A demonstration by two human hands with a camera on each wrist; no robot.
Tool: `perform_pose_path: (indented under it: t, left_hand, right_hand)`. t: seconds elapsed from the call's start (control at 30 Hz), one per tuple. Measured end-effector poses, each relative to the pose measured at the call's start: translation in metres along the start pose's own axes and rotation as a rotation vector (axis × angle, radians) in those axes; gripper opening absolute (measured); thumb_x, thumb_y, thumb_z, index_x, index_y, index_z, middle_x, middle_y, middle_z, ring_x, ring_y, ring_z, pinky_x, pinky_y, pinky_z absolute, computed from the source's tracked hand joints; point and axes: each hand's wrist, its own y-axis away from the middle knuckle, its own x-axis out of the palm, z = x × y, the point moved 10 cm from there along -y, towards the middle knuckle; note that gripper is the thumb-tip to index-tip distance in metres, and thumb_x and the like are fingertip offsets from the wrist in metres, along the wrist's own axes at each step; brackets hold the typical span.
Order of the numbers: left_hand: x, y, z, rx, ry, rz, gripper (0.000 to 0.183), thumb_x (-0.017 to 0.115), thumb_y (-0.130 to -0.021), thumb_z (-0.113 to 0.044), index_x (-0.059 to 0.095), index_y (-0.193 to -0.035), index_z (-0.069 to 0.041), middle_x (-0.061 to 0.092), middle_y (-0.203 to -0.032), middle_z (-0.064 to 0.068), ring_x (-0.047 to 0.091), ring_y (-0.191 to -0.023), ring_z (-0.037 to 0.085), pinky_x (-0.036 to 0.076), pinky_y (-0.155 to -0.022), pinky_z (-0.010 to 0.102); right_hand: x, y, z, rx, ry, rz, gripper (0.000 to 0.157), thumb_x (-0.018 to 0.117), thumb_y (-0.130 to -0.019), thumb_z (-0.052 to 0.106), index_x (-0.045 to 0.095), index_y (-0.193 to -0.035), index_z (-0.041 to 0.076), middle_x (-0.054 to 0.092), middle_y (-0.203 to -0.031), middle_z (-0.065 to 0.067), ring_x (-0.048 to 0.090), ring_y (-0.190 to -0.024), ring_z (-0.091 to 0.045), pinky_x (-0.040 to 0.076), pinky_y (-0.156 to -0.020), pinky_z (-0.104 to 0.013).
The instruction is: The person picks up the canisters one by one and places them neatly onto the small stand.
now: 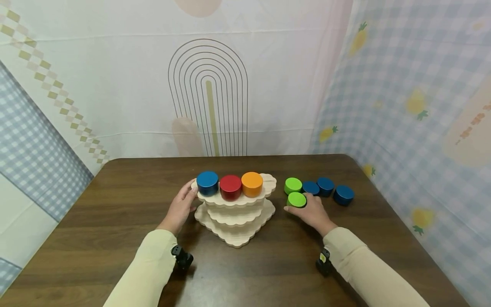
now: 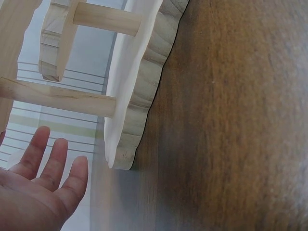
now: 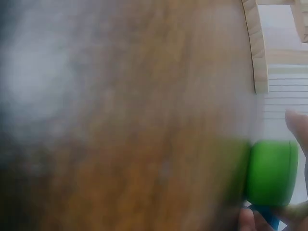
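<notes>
A tiered wooden stand [image 1: 237, 232] with scalloped edges stands mid-table, a blue block [image 1: 207, 184], a red block [image 1: 231, 188] and an orange block [image 1: 252, 184], all round, on its top tier. At that tier's left end, my left hand [image 1: 180, 207] grips the edge with thumb and forefinger; its other fingers [image 2: 57, 154] hang free below, beside the posts. Right of the stand, my right hand [image 1: 312, 213] straddles a green round block [image 1: 296, 199]. In the right wrist view the thumb [image 3: 299, 126] stands apart from this block, and fingers lie along its other side.
Behind the right hand are another green block [image 1: 293, 185] and several blue blocks [image 1: 343, 195], close together. The brown table [image 1: 126, 204] ends in front of a patterned cloth [image 1: 284, 98], with checked cloth [image 1: 402, 128] along the right.
</notes>
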Motion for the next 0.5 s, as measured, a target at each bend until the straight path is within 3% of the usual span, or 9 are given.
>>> perform_pose_path:
  t: [0.5]
  left_hand:
    - [-0.0001, 0.0006, -0.0013, -0.001, 0.002, -0.001, 0.052, 0.036, -0.105, -0.038, 0.029, -0.152, -0.018, 0.034, -0.152, 0.016, 0.040, -0.132, 0.038, 0.035, -0.103, 0.059]
  right_hand:
    - [0.0052, -0.0100, 0.0024, 0.030, 0.017, -0.012, 0.086, 0.072, -0.083, 0.044, 0.032, -0.139, -0.008, 0.041, -0.130, -0.030, 0.043, -0.117, -0.040, 0.041, -0.094, -0.055]
